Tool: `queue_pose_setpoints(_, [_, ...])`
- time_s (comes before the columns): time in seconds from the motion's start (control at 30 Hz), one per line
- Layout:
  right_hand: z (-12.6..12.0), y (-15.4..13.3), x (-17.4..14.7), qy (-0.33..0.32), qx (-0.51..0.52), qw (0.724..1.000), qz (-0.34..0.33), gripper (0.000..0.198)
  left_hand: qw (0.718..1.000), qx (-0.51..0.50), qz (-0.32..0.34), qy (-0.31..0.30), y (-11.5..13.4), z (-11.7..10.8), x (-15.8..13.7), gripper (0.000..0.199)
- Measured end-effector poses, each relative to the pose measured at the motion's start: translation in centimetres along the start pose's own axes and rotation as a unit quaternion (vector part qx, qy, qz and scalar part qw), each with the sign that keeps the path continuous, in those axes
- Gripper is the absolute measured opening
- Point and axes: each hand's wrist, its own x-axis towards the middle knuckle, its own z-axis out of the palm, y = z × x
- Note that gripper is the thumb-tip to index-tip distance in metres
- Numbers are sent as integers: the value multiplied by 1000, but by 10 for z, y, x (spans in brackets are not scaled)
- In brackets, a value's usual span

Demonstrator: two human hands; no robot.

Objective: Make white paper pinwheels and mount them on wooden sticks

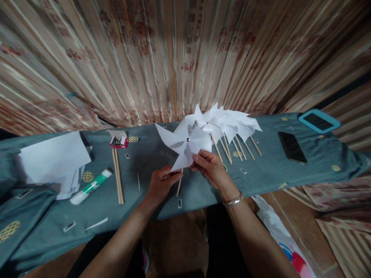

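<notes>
A white paper pinwheel (pixel 177 146) with a shiny pin at its centre is held up over the cloth. My left hand (pixel 162 184) closes on its wooden stick just below the blades. With thumb and fingers, my right hand (pixel 209 166) pinches the lower right blade of the same pinwheel. Right behind it lies a row of finished-looking pinwheels (pixel 230 121), overlapping, their sticks pointing toward me. Part of the held stick is hidden by the blade and my left fingers.
On the left are white paper sheets (pixel 55 156), a glue stick (pixel 92 186), wooden sticks (pixel 118 177) and a small red box of pins (pixel 118 142). To the right lie a black phone (pixel 292 147) and a blue-framed device (pixel 319 121). A curtain (pixel 162 58) hangs behind the cloth-covered table (pixel 266 166).
</notes>
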Motion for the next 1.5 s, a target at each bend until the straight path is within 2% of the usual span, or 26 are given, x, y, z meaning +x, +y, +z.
queue_pose_setpoints(0.17, [0, -1, -6, -32, -55, 998, 27, 45, 1000, -20, -6, 20, -1, -1, 2, 27])
queue_pose_setpoints(0.27, [-10, -7, -12, -23, -81, 996, 15, 43, 999, -18, -13, 43, 0, -4, 4, 28])
queue_pose_setpoints(0.37, [-24, -15, -13, 58, -53, 996, -50, 34, 998, -19, -26, 49, 2, -4, 4, 29])
queue_pose_setpoints(0.47, [-37, -21, -7, 172, -17, 976, -133, 25, 998, -26, -36, 38, 3, -4, 2, 28])
queue_pose_setpoints(0.57, [-42, -21, -1, 219, -40, 960, -171, 23, 999, -18, -41, 22, 2, -3, 0, 26])
queue_pose_setpoints(0.8, [-32, -12, 4, 196, -58, 967, -155, 21, 1000, 9, -17, 18, -1, -4, 1, 22])
queue_pose_setpoints(0.97, [-28, -8, 3, 177, -55, 976, -111, 25, 999, 24, 9, 24, 0, -6, 2, 14])
queue_pose_setpoints(1.33, [-6, -4, -3, 126, 2, 992, -26, 34, 998, 46, 28, 36, 4, -6, 1, 11])
queue_pose_setpoints(1.5, [-1, 3, -4, 100, 20, 995, -4, 32, 998, 50, 34, 36, 3, -6, 2, 13])
